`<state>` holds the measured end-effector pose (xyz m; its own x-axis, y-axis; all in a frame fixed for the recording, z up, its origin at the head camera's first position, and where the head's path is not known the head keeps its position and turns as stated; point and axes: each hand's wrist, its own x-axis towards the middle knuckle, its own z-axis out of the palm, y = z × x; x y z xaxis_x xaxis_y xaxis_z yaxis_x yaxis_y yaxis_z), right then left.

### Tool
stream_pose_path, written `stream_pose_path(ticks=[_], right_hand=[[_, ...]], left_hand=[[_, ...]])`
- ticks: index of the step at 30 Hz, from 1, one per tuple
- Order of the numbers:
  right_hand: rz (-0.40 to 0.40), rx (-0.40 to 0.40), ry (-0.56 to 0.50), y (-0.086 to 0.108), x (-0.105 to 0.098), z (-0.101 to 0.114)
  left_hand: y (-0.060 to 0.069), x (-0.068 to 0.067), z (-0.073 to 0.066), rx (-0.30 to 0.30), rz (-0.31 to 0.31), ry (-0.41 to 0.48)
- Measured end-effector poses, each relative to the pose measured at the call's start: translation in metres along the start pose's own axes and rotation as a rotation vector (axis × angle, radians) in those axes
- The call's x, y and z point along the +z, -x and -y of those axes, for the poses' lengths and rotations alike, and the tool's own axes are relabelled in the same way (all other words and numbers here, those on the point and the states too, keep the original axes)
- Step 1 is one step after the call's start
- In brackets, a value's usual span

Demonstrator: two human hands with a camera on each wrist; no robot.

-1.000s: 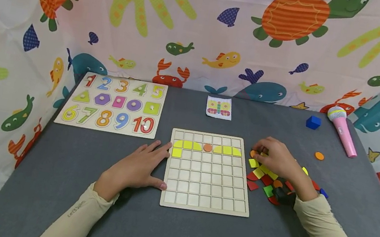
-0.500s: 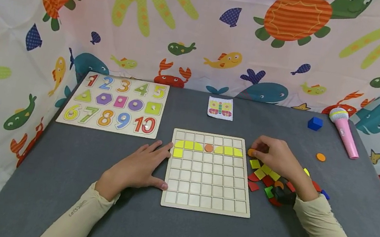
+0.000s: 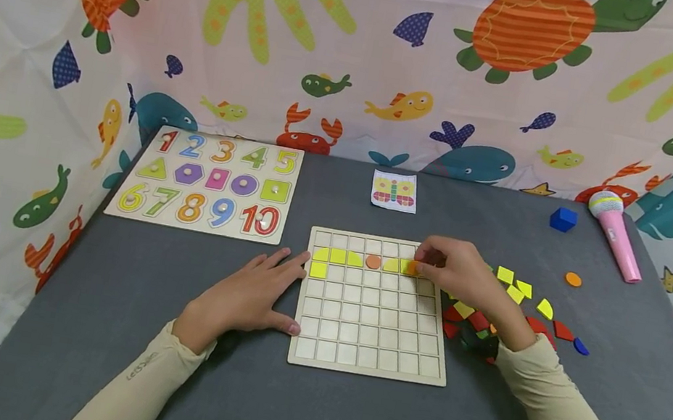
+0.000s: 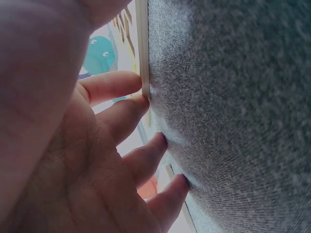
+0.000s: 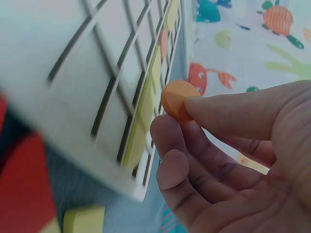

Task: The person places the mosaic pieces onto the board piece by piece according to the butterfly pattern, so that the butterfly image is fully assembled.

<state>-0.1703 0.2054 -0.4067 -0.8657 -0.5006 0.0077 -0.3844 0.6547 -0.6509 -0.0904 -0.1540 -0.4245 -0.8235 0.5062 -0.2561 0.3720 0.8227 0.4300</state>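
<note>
A pale wooden grid board (image 3: 373,333) lies on the table, with yellow pieces (image 3: 338,256) and one orange disc (image 3: 373,262) in its second row, plus a yellow square (image 3: 318,270) below at the left. My left hand (image 3: 243,298) rests beside the board, fingers spread, its fingertips and thumb touching the left edge. Between thumb and fingers my right hand (image 3: 465,274) pinches an orange disc (image 5: 177,99) above the board's upper right part. Under the right wrist lies a pile of coloured pieces (image 3: 480,321), partly hidden by that hand and sleeve.
A small butterfly pattern card (image 3: 395,191) lies behind the board. To the left is a number and shape puzzle (image 3: 203,182). At the back right are a blue cube (image 3: 562,219), a pink toy microphone (image 3: 616,236) and a loose orange disc (image 3: 573,279).
My right hand has lifted an orange disc from the pile's edge and moved left over the board. The left hand stays at the board's edge. The head view has shifted slightly.
</note>
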Motion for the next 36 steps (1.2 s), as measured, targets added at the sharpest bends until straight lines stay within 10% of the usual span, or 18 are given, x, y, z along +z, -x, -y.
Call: stream_pose_path(ticks=[36], right_hand=[[0.148, -0.267, 0.014, -0.055, 0.07, 0.066]], left_hand=[[0.001, 0.0, 0.002, 0.018, -0.006, -0.016]])
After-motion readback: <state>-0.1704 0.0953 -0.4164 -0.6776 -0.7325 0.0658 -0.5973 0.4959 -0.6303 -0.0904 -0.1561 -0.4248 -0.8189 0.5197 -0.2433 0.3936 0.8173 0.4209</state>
